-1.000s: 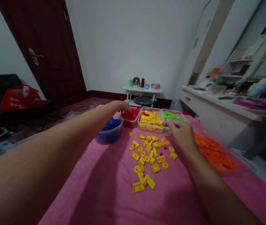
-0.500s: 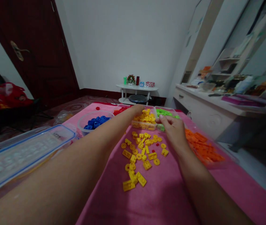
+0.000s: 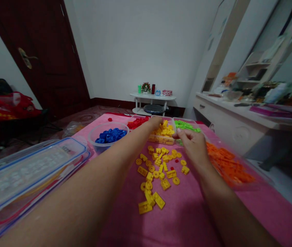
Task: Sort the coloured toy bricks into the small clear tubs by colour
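At the clear box [image 3: 161,140] with yellow bricks [image 3: 167,130] inside, I should move my left hand [image 3: 157,121] gently so none spill, my right hand [image 3: 192,140] steady by the front corner, though I can't tell if the fingers on these 2 hands are open or pinching.

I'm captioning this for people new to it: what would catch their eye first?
Probably the scattered yellow pieces on the pink cloth, in the middle of the view. Just beyond them, the left hand is at the tub of more yellow pieces, with the right hand by its near right corner. Bright orange pieces stand out at the right, blue pieces at the left.
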`<act>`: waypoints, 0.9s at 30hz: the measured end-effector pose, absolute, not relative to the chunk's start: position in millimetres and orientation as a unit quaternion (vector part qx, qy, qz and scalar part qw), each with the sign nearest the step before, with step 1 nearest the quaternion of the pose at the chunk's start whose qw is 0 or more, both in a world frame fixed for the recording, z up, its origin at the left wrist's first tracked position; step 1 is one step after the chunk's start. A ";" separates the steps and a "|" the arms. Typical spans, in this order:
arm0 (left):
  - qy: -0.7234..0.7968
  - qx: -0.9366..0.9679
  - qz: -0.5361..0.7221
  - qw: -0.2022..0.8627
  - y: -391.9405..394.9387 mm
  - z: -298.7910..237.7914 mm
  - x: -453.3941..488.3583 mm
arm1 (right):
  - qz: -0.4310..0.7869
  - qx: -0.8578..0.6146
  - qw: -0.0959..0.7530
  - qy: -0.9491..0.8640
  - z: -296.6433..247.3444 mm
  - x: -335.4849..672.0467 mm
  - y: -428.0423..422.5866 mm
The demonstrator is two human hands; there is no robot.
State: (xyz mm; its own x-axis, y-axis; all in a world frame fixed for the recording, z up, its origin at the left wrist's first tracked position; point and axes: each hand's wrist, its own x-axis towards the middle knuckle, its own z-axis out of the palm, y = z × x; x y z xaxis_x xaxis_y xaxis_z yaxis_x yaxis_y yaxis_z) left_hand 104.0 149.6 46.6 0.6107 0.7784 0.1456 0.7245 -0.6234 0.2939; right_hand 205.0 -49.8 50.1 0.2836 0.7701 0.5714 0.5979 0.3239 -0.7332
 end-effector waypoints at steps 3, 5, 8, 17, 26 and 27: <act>0.432 0.883 0.145 0.113 149.3 45.5 104.1 | 0.075 -0.573 0.555 -0.598 50.0 205.0 -49.6; 0.438 0.876 0.156 0.128 150.6 45.8 102.2 | 0.079 -0.572 0.553 -0.601 49.6 205.5 -49.0; 0.450 0.862 0.173 0.159 153.1 51.2 96.0 | 0.081 -0.574 0.551 -0.601 49.3 206.1 -48.4; 0.492 0.785 0.219 0.305 159.7 96.1 61.4 | 0.071 -0.581 0.537 -0.608 49.6 202.8 -49.4; 0.559 0.820 0.115 0.039 171.9 105.8 0.4 | 0.070 -0.592 0.503 -0.626 48.7 195.2 -53.0; 0.562 0.821 0.099 0.024 173.5 104.2 -5.6 | 0.071 -0.589 0.501 -0.630 48.7 194.3 -53.2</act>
